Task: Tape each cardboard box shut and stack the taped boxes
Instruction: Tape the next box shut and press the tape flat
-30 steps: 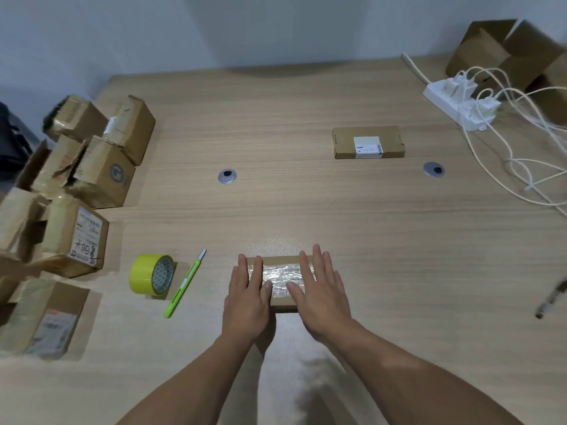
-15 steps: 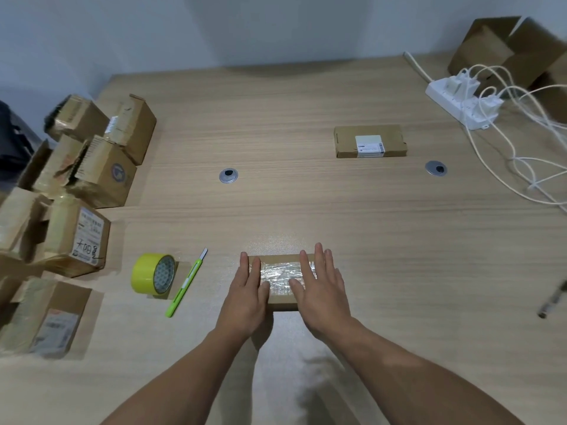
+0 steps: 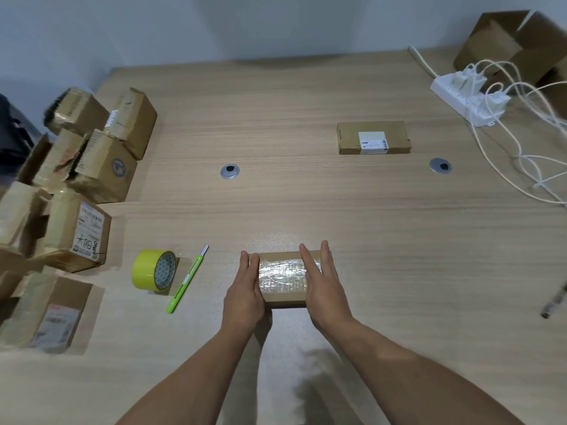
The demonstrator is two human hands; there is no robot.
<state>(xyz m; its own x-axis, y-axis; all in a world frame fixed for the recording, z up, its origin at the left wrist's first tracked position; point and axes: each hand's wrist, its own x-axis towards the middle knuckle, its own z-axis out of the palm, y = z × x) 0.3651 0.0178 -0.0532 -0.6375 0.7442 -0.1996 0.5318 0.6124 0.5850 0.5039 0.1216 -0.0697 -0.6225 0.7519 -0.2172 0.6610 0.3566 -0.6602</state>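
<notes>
A small flat cardboard box (image 3: 283,279) with shiny clear tape across its top lies on the wooden table (image 3: 306,204) in front of me. My left hand (image 3: 245,292) rests against its left end with straight fingers. My right hand (image 3: 325,286) presses flat on its right end, fingers straight. A yellow tape roll (image 3: 155,269) stands to the left, with a green utility knife (image 3: 187,279) beside it. A second flat box (image 3: 373,138) with a white label lies farther back on the right.
Several cardboard boxes (image 3: 76,191) are piled along the left edge. A white power strip (image 3: 466,98) with trailing white cables sits at the far right, open boxes (image 3: 515,47) behind it. Two round metal grommets (image 3: 229,171) are set in the table. A pen (image 3: 555,302) lies at the right edge.
Both hands have slid outward from the top of the taped box toward its ends, exposing more of the tape. The box has stayed in place.
</notes>
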